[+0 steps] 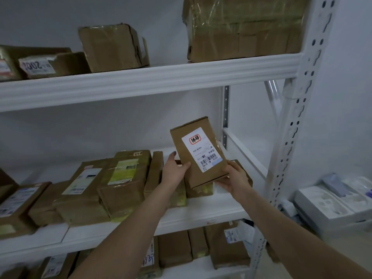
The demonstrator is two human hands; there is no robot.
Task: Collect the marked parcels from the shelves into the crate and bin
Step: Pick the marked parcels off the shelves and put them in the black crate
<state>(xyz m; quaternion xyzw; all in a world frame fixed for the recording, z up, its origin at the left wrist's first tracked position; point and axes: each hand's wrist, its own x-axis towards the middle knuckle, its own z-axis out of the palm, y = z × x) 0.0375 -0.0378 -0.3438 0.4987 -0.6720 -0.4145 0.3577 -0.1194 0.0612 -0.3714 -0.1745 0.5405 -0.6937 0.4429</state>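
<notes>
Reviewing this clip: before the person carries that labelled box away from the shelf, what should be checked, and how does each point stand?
1. Both hands on the parcel: ok; the left hand and the right hand grip its lower end.
2. Marking visible: ok; the label faces the camera and shows a red mark.
3. Parcel off the middle shelf: ok; it is held up, tilted.
4. Where the crate and bin stand: cannot tell; neither is in view.
</notes>
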